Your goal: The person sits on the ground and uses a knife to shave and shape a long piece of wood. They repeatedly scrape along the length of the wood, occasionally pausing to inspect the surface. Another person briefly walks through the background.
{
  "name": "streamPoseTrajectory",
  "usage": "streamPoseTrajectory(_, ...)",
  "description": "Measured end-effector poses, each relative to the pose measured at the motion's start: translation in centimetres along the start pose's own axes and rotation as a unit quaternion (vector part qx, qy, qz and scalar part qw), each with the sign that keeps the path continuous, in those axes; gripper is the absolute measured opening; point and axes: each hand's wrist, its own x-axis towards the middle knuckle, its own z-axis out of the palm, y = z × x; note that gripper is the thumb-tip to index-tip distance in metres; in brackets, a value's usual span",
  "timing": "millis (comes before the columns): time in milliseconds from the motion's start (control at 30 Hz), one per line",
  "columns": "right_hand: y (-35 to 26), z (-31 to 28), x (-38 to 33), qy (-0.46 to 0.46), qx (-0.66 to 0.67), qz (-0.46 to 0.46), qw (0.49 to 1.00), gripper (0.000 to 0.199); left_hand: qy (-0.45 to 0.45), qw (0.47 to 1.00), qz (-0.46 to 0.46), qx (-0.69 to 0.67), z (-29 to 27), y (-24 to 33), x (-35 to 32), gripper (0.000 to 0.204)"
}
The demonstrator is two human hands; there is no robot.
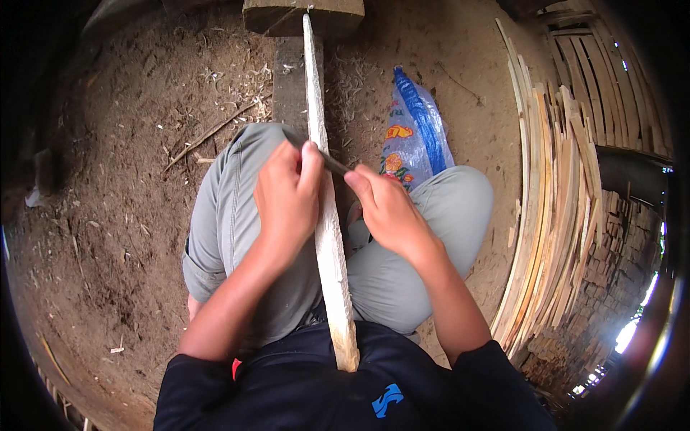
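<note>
A long pale wooden strip (331, 251) runs from my belly, between my knees, up to a wooden block (305, 20) at the far end. Across the strip lies a narrow dark blade (335, 166), perhaps a drawknife. My left hand (286, 197) is closed round the blade's left end, its thumb along the strip's left side. On the other side my right hand (388, 210) grips the right end with curled fingers. Most of both ends is hidden inside the hands. The strip's surface looks rough and freshly shaved near me.
A dark plank (289, 82) extends below the block. Wood shavings and a thin stick (208, 135) lie on the dirt floor. A clear and blue plastic bag (419, 129) rests beyond my right knee. Long wooden strips (550, 215) are piled at right, beside stacked short wood pieces (611, 258).
</note>
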Motion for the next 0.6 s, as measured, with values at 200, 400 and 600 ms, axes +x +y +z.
streamPoseTrajectory(200, 0.4, 0.4, -1.2, 0.026, -0.036, -0.043, 0.998, 0.038, -0.003, 0.998, -0.005, -0.060, -0.3, 0.0, -1.6, 0.034)
streamPoseTrajectory(400, -0.6, -0.6, 4.2, 0.047, -0.061, -0.022, 0.997, 0.040, 0.009, 1.000, -0.014, -0.010, 0.3, 0.2, 4.5, 0.042)
streamPoseTrajectory(600, 0.3, -1.2, 11.8, 0.075, -0.057, -0.056, 0.994, 0.048, 0.020, 0.999, 0.004, 0.040, 1.0, -1.0, 12.9, 0.048)
